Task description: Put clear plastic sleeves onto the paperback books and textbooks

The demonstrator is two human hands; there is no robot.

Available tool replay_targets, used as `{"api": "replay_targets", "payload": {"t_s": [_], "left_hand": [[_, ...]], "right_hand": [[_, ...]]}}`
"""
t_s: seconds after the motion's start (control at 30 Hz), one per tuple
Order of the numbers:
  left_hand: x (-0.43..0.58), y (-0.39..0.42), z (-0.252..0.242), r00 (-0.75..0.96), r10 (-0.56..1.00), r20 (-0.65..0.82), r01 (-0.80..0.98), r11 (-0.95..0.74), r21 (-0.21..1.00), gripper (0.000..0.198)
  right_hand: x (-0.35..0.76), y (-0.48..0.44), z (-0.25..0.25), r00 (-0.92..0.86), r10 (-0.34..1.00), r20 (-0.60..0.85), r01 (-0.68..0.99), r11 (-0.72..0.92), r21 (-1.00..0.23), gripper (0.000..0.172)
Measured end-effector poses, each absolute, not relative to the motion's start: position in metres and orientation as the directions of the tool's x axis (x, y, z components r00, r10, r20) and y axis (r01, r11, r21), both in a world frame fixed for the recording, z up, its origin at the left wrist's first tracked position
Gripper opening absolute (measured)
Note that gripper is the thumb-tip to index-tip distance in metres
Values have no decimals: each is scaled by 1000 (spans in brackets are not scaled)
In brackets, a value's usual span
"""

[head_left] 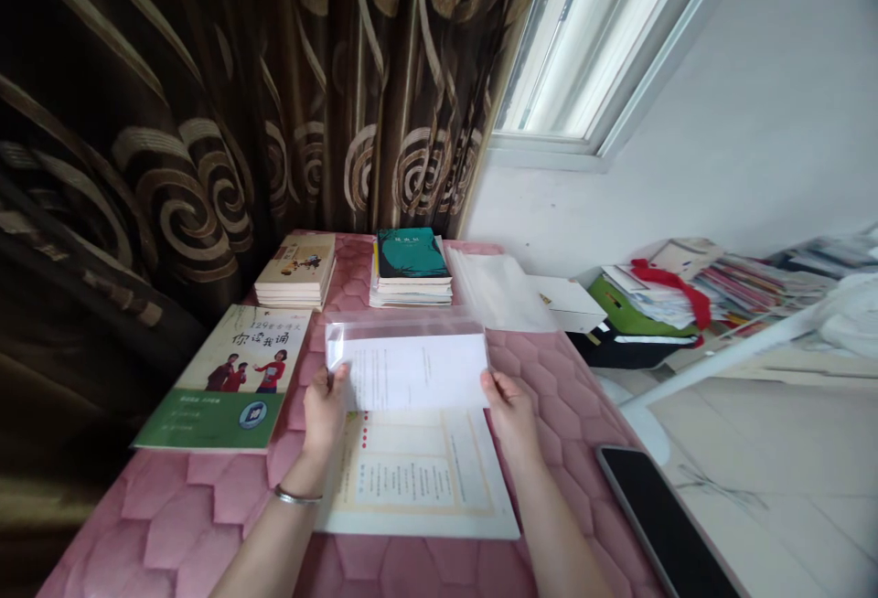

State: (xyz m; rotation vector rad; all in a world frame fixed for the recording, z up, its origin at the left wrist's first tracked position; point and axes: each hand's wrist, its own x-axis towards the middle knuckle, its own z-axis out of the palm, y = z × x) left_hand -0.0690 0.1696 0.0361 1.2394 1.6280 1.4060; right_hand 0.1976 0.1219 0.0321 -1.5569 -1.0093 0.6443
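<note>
A clear plastic sleeve point(404, 325) with a white printed sheet point(412, 374) in it is held up at the middle of the view. My left hand point(325, 408) pinches its left edge, thumb on top; a silver bangle circles that wrist. At the right edge my right hand point(506, 406) grips the sleeve between thumb and fingers. Below and partly behind it, a printed page with a yellow border point(418, 479) lies flat on the pink quilted cover. The sleeve hides this page's upper part.
A green and white book point(226, 379) lies left. Behind are a stack of tan books point(294, 269), a teal-topped stack point(412, 260), clear sleeves point(500, 292) and a white box point(566, 303). A phone point(662, 511) rests at the right edge.
</note>
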Motion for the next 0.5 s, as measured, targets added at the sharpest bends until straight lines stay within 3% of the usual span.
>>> {"api": "replay_targets", "payload": {"t_s": [0.1, 0.3, 0.5], "left_hand": [[-68, 170, 36, -346, 931, 117, 228, -38, 973, 37], [-75, 167, 43, -263, 963, 52, 158, -10, 987, 34], [-74, 165, 44, -463, 883, 71, 73, -42, 996, 26]], "right_hand": [[202, 121, 29, 414, 907, 73, 187, -7, -982, 46], [198, 126, 19, 476, 876, 74, 253, -56, -966, 49], [191, 126, 22, 545, 828, 135, 339, -70, -938, 52]]}}
